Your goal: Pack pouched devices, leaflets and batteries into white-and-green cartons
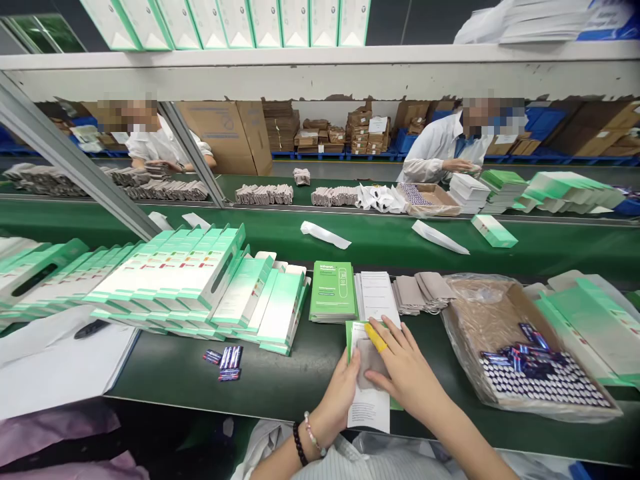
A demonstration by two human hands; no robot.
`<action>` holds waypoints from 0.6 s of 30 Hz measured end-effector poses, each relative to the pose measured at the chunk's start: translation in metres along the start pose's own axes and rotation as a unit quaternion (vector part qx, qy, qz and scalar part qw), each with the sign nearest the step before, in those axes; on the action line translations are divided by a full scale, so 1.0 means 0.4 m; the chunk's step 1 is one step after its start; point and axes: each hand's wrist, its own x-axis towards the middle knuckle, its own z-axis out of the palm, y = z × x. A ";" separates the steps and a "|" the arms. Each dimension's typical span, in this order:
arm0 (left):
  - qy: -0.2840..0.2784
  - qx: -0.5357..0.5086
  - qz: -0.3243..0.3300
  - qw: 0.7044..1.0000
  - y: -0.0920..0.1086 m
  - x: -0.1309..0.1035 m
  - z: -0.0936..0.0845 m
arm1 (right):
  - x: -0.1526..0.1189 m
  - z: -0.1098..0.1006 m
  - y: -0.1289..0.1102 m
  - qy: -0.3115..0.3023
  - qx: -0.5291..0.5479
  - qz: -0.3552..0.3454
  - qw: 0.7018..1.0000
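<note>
My left hand (335,395) is closed on a white printed leaflet (369,415), its thumb on top. A green booklet (396,404) shows beneath the leaflet, and a grey fabric pouch (367,363) lies over it. My right hand (411,377), with yellow tape on one finger, rests with outstretched fingers across the pouch and the leaflet's upper part. Just beyond are a stack of green booklets (333,291), a stack of white leaflets (379,293) and a pile of grey pouches (425,291).
At right stands a plastic-lined cardboard tray (463,347) of batteries. Several loose batteries (230,360) lie left, before stacked green-white boxes (170,273). Behind runs a green conveyor (370,233) with white strips. Two people (445,150) work across it, under an overhead shelf (320,73).
</note>
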 end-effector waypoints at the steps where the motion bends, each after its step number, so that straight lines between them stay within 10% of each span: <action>1: -0.015 0.018 0.007 1.000 0.004 -0.006 -0.002 | 0.004 -0.006 0.002 -0.016 0.011 -0.011 1.000; 10: 0.004 0.080 0.006 0.997 0.056 -0.062 -0.047 | 0.107 -0.124 0.024 -0.111 0.143 -0.123 0.976; 13: 0.056 0.094 0.039 0.993 0.090 -0.083 -0.085 | 0.318 -0.149 0.101 0.015 0.080 -0.032 0.996; 18: 0.119 0.094 0.080 0.985 0.165 -0.092 -0.145 | 0.774 -0.066 0.207 -0.039 -0.026 0.090 0.995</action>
